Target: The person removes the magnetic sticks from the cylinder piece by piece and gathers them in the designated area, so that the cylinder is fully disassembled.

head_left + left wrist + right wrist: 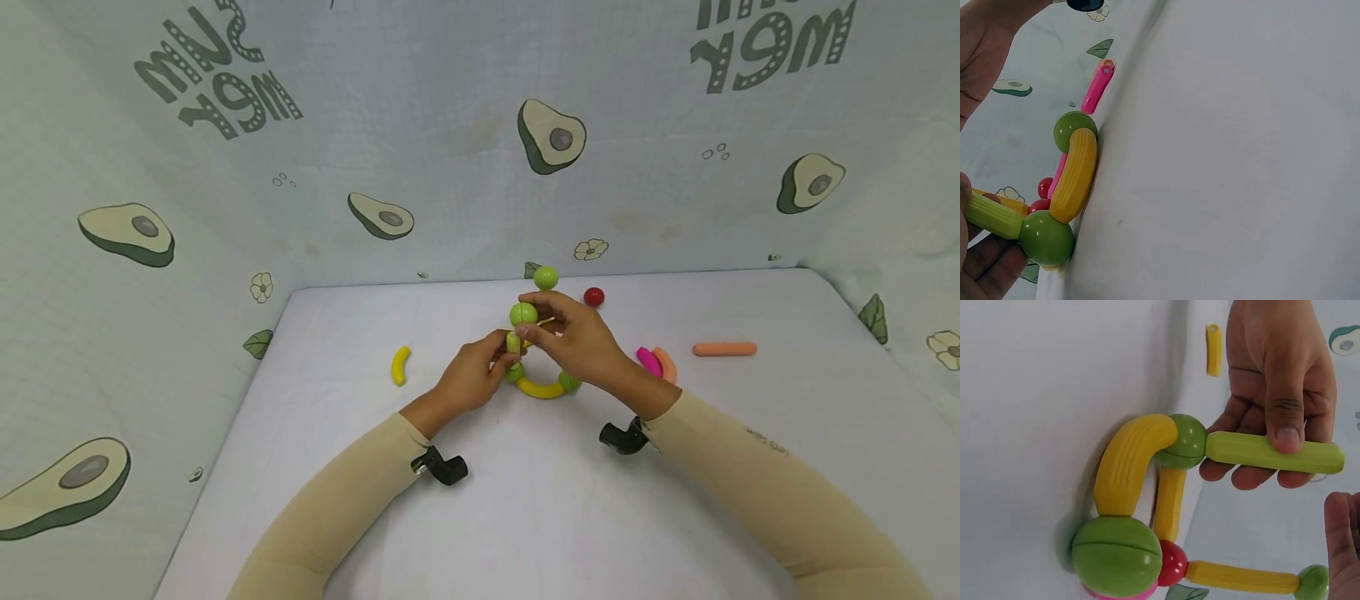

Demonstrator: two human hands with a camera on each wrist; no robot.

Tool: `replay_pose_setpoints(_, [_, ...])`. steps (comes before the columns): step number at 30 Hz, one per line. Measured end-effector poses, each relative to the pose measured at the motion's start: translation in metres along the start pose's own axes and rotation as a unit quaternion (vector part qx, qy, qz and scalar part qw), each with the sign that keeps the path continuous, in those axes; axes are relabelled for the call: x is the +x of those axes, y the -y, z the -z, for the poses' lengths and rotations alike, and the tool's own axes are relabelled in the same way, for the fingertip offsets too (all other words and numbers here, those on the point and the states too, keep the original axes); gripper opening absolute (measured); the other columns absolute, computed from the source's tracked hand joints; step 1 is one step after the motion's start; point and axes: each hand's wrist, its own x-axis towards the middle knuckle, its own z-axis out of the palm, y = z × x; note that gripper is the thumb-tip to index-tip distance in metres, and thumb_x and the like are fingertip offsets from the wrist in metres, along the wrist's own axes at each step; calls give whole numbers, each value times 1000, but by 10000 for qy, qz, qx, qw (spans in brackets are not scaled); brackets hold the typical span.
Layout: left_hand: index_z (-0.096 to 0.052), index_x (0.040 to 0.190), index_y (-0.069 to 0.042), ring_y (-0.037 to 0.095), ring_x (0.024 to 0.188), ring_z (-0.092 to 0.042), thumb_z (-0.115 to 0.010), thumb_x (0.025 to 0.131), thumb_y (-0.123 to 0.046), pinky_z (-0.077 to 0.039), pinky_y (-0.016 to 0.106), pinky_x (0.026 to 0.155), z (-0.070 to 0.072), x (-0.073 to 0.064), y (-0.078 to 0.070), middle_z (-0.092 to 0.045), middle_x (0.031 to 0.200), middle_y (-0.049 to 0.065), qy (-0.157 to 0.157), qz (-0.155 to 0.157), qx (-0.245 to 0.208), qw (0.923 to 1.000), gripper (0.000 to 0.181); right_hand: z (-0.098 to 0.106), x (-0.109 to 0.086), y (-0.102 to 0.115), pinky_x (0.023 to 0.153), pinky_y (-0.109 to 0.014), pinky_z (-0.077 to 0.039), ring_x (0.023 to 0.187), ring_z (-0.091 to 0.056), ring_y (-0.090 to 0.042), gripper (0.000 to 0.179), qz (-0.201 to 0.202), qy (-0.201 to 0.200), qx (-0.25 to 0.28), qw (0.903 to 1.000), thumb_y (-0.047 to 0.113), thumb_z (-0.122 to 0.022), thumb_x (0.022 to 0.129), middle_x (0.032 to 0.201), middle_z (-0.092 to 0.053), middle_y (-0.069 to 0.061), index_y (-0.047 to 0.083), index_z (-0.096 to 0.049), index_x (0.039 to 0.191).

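Note:
A light green rod (1316, 457) stands up from a green ball (1183, 442) at a corner of a ring of joined balls and curved pieces. My left hand (474, 373) pinches this rod, thumb on one side and fingers behind it. Just above the rod's top, my right hand (581, 337) holds another green ball (523, 314) between thumb and fingers. A curved yellow piece (1075, 178) links two green balls along the ring's near side. Farther back, a yellow rod (1241, 577) rises from a red ball (1173, 563) and carries a green ball (546, 277).
A small curved yellow piece (401, 365) lies left of my left hand. Right of the ring are a curved pink piece (648, 361), a curved orange piece (665, 367) and a straight orange rod (724, 349). A red ball (594, 297) shows near the back edge.

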Motion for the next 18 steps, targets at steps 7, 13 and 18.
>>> replay_pose_setpoints(7, [-57,129,-6,17,113,-68,-56,106,-17,-53,25,92,-1,0,-1,-71,119,5,9,50,26,10000,26,22,-7,-9,86,-33,-55,101,-67,-26,43,239,-331,-632,9972,17,-74,96,117,-70,-8,5,-63,136])
replay_pose_setpoints(13, [-58,127,-6,16,112,-67,-56,106,-19,-53,23,92,-1,0,-1,-71,118,5,3,40,56,10000,24,44,-8,-25,88,-46,-55,101,-63,-28,47,174,-503,-1143,9920,22,-71,99,113,-67,-11,6,-59,141])
replay_pose_setpoints(18, [-58,126,-6,17,113,-67,-56,106,-19,-52,24,93,0,0,-1,-71,118,4,7,12,45,10000,23,61,-5,-36,93,-48,-53,107,-60,-29,51,-305,-633,-1192,9904,26,-71,99,120,-65,-13,3,-54,140])
